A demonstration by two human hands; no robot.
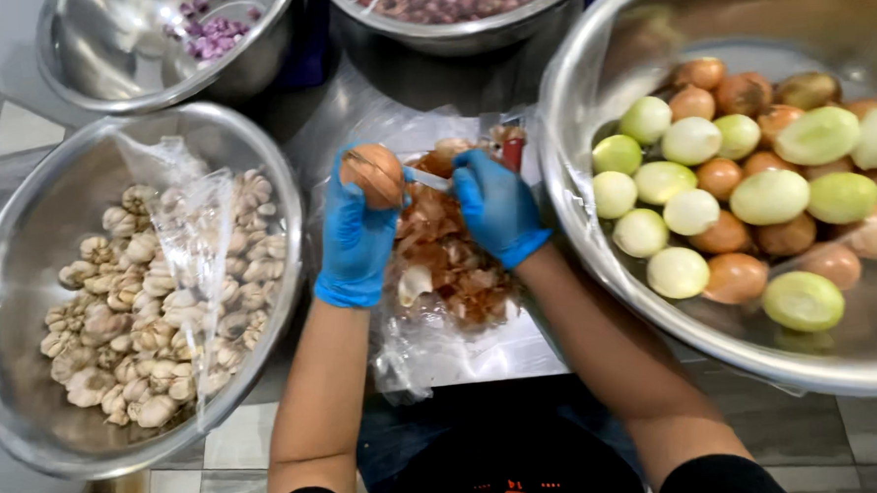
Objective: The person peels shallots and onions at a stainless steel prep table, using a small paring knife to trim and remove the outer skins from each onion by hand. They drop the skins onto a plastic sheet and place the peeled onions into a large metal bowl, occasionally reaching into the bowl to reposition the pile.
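Observation:
My left hand point(356, 235), in a blue glove, holds a brown unpeeled onion point(374, 172) over a heap of onion skins point(451, 259). In a matching blue glove, my right hand point(496, 206) grips a small knife point(428, 179) whose blade touches the onion. The knife's red handle end point(513, 151) sticks out behind the hand. The skins lie on a clear plastic sheet point(433, 350) between my forearms.
A large steel bowl point(597, 269) at right holds peeled and unpeeled onions. At left, a steel bowl point(27, 294) holds garlic bulbs and a plastic bag. Two more steel bowls stand at the top, one point(136, 82) with purple bits, one point(449, 29) with reddish pieces.

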